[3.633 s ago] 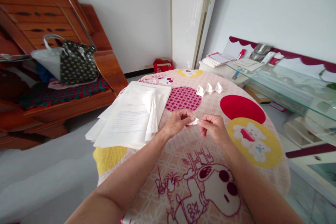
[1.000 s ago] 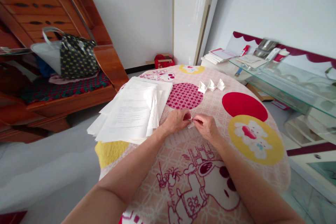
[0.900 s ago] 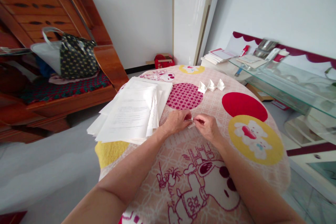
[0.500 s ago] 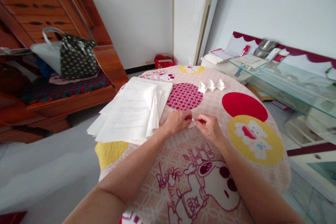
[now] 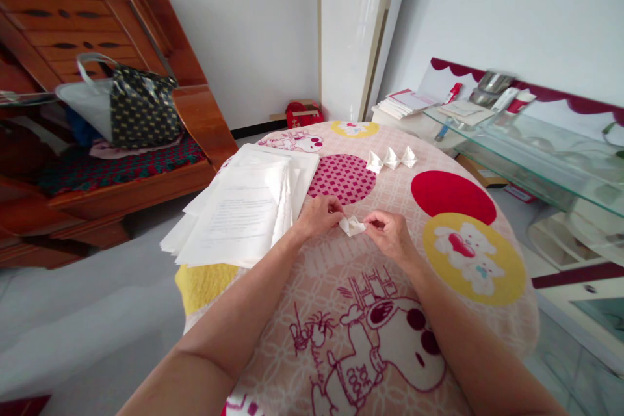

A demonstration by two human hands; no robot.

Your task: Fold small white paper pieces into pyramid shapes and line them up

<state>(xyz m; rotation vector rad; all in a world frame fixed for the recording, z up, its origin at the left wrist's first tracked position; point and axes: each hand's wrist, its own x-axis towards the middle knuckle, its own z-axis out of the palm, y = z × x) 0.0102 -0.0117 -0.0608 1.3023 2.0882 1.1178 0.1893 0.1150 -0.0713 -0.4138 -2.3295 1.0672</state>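
Observation:
Between my two hands is a small folded white paper piece (image 5: 351, 227), spread wide with its folds showing. My left hand (image 5: 320, 216) pinches its left corner, and my right hand (image 5: 389, 231) pinches the right corner. Farther back on the table stand three small folded paper shapes (image 5: 390, 158) in a row, with pointed tips. To the left of my left hand lies a loose pile of white paper sheets (image 5: 238, 208), the top one printed with text.
A patterned cloth covers the round table (image 5: 312, 286). On the left is a wooden bench (image 5: 195, 117) with a dark patterned bag (image 5: 143, 104). A glass-topped cabinet (image 5: 546, 156) stands close on the right, holding papers and metal bowls. Behind is a tall white air conditioner (image 5: 348, 39).
My hands have moved apart, the left one shifting left. The paper piece between them has opened from a small, mostly hidden fold into a wider shape.

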